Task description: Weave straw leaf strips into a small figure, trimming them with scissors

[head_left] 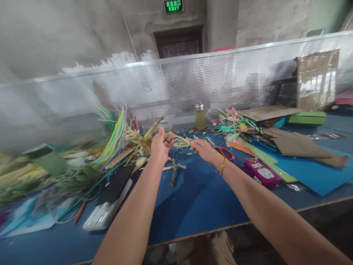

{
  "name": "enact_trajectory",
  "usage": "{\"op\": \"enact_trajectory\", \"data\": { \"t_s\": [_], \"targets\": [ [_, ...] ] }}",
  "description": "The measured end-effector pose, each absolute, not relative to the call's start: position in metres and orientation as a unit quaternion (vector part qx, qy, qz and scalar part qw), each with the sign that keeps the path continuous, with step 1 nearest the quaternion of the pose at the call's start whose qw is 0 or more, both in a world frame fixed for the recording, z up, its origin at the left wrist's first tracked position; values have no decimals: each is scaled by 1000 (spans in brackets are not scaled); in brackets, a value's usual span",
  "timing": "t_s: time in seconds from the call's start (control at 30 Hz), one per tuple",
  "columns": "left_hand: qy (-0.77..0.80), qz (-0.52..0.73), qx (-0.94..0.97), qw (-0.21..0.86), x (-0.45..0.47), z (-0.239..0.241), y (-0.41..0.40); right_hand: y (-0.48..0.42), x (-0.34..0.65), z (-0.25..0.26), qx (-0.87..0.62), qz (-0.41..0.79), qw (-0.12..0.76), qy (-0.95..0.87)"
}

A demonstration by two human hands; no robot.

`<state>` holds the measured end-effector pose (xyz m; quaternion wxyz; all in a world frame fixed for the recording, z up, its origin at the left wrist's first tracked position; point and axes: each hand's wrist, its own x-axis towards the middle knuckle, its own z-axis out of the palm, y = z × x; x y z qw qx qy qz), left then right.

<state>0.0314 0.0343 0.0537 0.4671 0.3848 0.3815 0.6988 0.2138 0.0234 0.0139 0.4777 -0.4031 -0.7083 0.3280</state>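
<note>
My right hand (202, 149), with a gold bracelet (223, 166) at the wrist, pinches one end of a pale dried plant strip (180, 138). The strip runs leftward to just behind my left hand (160, 147). That hand has its thumb raised and its fingers loosely curled apart, beside a bundle of dried, straw-coloured stalks (139, 140). Whether the left palm touches the bundle is hidden. Below the hands, a small cross-shaped piece of dry stalk (174, 167) lies on the blue table (198, 195).
Red-handled scissors (227, 154), a purple case (261, 173) and coloured sheets (317, 169) lie to the right. A lidded bottle (200, 116) stands before the perforated metal screen (182, 84). On the left are colourful stems (117, 129), a black phone-like slab (116, 186) and tangled greenery.
</note>
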Motion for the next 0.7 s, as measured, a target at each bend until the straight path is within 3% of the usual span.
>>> {"op": "enact_trajectory", "data": {
  "t_s": [0.17, 0.4, 0.7],
  "targets": [
    [370, 561, 460, 581, 62, 38, 22, 27, 209, 9, -432, 322, 527, -658],
    [354, 601, 394, 599, 64, 43, 16, 12, 206, 17, -394, 213, 485, -751],
    [380, 614, 386, 574, 56, 42, 24, 18, 210, 12, -418, 297, 484, -709]
  ]
}}
